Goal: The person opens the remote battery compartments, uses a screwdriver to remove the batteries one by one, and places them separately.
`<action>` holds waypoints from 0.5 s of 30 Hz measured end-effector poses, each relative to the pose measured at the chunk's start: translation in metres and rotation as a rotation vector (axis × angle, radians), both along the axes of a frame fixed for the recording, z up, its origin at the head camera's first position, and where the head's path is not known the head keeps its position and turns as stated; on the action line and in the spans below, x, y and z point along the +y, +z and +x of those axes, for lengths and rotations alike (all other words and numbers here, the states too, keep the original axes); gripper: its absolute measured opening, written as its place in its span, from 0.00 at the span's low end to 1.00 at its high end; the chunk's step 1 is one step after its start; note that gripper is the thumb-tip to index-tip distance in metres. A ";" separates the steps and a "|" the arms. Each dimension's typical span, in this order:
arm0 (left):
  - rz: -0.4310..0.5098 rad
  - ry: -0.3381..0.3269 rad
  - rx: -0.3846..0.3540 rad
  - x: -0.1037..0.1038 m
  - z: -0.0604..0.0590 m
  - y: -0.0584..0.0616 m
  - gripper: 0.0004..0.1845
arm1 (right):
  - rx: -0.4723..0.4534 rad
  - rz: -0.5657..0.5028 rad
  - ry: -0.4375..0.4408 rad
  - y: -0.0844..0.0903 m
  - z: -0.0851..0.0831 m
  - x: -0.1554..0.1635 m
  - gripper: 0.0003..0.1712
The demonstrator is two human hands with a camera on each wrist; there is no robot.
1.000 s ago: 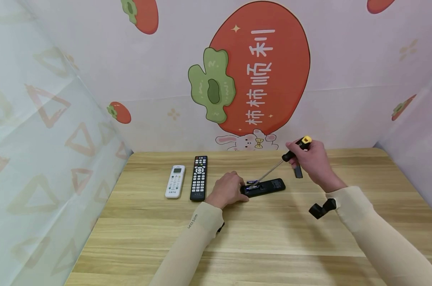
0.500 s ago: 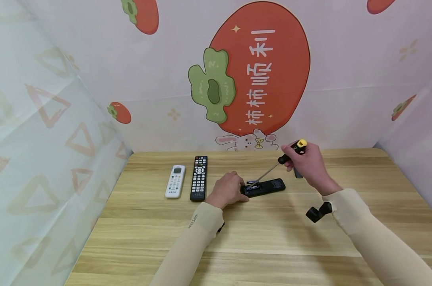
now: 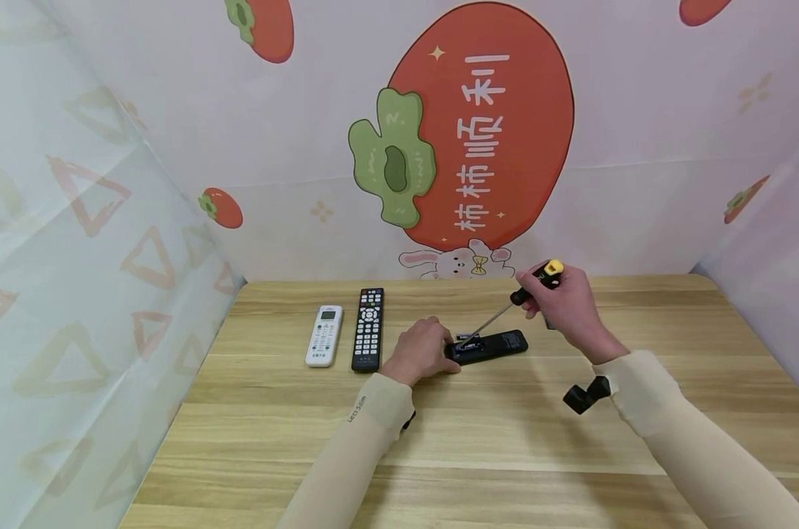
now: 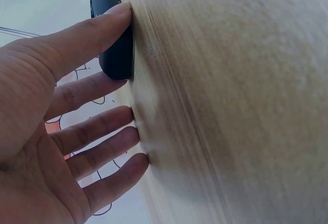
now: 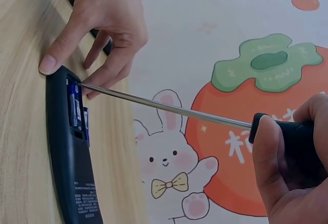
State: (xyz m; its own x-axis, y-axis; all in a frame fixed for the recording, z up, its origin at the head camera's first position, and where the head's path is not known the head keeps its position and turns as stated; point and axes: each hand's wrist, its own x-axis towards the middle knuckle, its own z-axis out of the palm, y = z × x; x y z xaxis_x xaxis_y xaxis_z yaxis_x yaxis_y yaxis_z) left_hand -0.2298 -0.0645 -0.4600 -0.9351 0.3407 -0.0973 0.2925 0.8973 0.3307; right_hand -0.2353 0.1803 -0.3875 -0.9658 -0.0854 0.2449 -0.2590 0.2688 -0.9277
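Observation:
A black remote control (image 3: 498, 347) lies back up on the table, its battery compartment uncovered. My left hand (image 3: 420, 351) grips its left end; in the left wrist view the thumb (image 4: 110, 26) presses one side and the index finger lies at the end. My right hand (image 3: 570, 305) holds a screwdriver (image 3: 535, 283) by its black and yellow handle. The shaft (image 5: 169, 110) slants down to the compartment, with the tip at its end near the left hand. One blue battery (image 5: 75, 106) sits in the compartment; a second battery (image 5: 86, 124) shows just beyond the remote's far edge.
To the left lie a white remote control (image 3: 323, 338) and a black remote control with white buttons (image 3: 368, 330). A small dark piece (image 3: 550, 324) is mostly hidden behind the right hand. A patterned wall sheet (image 3: 293, 242) rises at the table's back edge.
My right hand has moved a little left and down with the screwdriver, its tip staying at the compartment. The left hand and the remote control have kept their place.

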 end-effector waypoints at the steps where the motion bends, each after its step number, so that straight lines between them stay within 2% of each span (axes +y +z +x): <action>1: 0.001 0.001 0.000 0.000 0.000 0.000 0.26 | 0.008 0.011 -0.005 0.001 0.001 -0.001 0.18; 5: -0.003 0.003 -0.001 0.000 0.000 -0.001 0.26 | 0.070 0.078 -0.035 0.003 0.006 -0.005 0.16; 15: -0.006 -0.006 0.010 0.000 0.000 0.000 0.26 | 0.355 0.261 -0.087 0.005 0.026 -0.025 0.09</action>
